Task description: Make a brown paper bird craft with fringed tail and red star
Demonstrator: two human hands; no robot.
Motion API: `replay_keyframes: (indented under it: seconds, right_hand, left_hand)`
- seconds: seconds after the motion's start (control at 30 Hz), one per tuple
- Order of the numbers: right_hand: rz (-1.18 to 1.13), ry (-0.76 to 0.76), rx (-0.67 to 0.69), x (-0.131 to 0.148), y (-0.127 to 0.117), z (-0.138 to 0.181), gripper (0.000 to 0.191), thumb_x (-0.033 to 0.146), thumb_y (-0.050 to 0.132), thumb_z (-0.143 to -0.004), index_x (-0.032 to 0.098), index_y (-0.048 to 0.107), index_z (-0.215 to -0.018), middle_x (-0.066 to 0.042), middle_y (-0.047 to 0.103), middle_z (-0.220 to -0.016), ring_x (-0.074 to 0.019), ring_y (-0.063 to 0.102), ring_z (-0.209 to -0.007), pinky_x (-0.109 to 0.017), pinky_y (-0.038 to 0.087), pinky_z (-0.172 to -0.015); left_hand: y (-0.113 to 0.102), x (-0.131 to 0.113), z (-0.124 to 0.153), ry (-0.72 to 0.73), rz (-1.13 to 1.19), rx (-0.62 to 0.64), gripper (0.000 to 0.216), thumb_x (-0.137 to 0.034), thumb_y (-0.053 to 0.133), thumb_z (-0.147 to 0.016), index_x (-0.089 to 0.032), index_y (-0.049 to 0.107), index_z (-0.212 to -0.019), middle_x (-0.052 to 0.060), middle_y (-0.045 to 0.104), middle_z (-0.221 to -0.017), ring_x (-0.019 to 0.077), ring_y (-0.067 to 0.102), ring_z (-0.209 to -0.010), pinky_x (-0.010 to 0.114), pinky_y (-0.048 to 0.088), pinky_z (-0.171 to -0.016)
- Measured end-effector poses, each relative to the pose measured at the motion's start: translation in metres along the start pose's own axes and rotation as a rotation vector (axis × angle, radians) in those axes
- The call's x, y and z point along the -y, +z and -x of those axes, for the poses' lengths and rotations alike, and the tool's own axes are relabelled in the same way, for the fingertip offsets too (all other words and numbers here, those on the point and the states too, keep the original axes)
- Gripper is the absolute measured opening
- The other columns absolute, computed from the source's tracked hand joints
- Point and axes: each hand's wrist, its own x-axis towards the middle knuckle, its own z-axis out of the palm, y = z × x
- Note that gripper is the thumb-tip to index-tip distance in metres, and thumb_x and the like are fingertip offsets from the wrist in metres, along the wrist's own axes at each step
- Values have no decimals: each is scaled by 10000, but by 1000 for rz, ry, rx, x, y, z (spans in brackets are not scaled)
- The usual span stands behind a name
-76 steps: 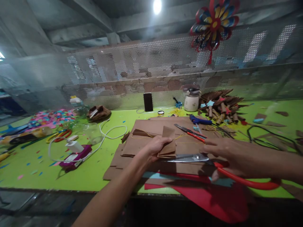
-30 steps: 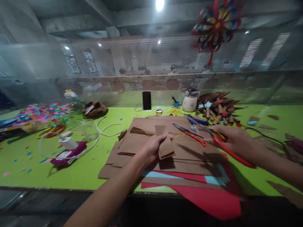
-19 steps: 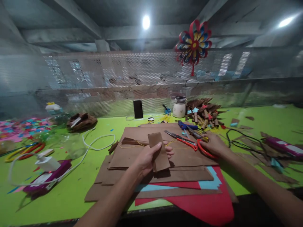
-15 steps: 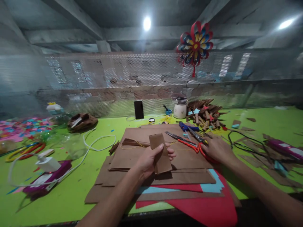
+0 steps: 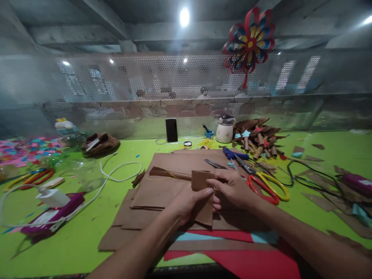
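My left hand (image 5: 188,201) and my right hand (image 5: 232,188) both grip a small folded brown paper piece (image 5: 203,193), pinching it from either side above a stack of brown paper sheets (image 5: 162,186). Red and blue sheets (image 5: 232,255) lie under the stack at the table's front edge. The red and yellow scissors (image 5: 269,188) lie on the table just right of my right hand, with no hand on them.
The green table (image 5: 101,217) holds a white cable and charger (image 5: 52,195), a purple tool (image 5: 43,221), a glue gun (image 5: 232,154), a white jar (image 5: 224,131), brown paper rolls (image 5: 258,135) and a phone (image 5: 171,130) against the mesh wall. A pinwheel (image 5: 250,38) hangs above.
My right hand put the red scissors down on the table to the right and came back to grip the brown piece. My left hand kept holding that piece throughout.
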Motion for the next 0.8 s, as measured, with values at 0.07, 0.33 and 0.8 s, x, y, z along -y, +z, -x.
replay_keyframes:
  seconds: [0.07, 0.33, 0.8]
  right_hand:
    - [-3, -37, 18, -7, 0, 1, 279, 292, 472, -866, 164, 539, -627, 20, 531, -597, -106, 480, -564, -221, 360, -546]
    - [-51, -13, 19, -9, 5, 6, 312, 311, 451, -886, 178, 539, -617, 14, 554, -578, -106, 510, -546, -214, 382, -542]
    - [-651, 476, -308, -39, -6, 0, 349, 415, 690, -641, 195, 585, -890, 1, 627, -741, -138, 575, -588, -239, 469, -510]
  left_hand:
    - [1, 0, -1, -9, -10, -52, 236, -262, 683, -701, -109, 626, -872, 74, 672, -692, 164, 633, -574, 316, 515, -625]
    - [2, 1, -1, 43, -37, -60, 189, -239, 642, -726, -108, 624, -863, 65, 667, -741, 139, 618, -602, 282, 496, -637]
    - [-5, -15, 0, 38, 19, -209, 149, -208, 517, -802, -86, 602, -806, 79, 642, -623, 176, 620, -533, 312, 507, -532]
